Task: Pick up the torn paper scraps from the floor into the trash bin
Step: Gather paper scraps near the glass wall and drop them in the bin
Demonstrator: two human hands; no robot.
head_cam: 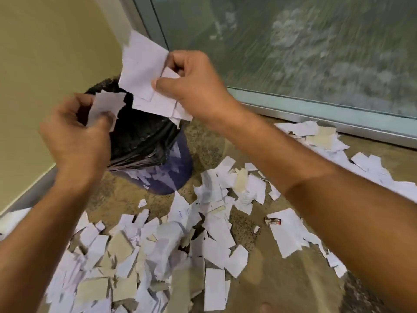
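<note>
A dark blue trash bin (pixel 171 172) lined with a black plastic bag (pixel 140 138) stands on the floor in the corner. My right hand (pixel 194 86) grips a bunch of large white paper scraps (pixel 144 73) above the bin's mouth. My left hand (pixel 76 134) holds a smaller white scrap (pixel 106 105) at the bin's left rim. Many torn white and beige paper scraps (pixel 144 251) lie on the speckled floor in front of the bin and to its right (pixel 327 141).
A yellow wall (pixel 45 75) rises at the left, and a glass pane with a metal frame (pixel 338 114) runs along the back right. A small red wrapper (pixel 272 221) lies among the scraps. Bare speckled floor (pixel 266 279) shows at lower centre.
</note>
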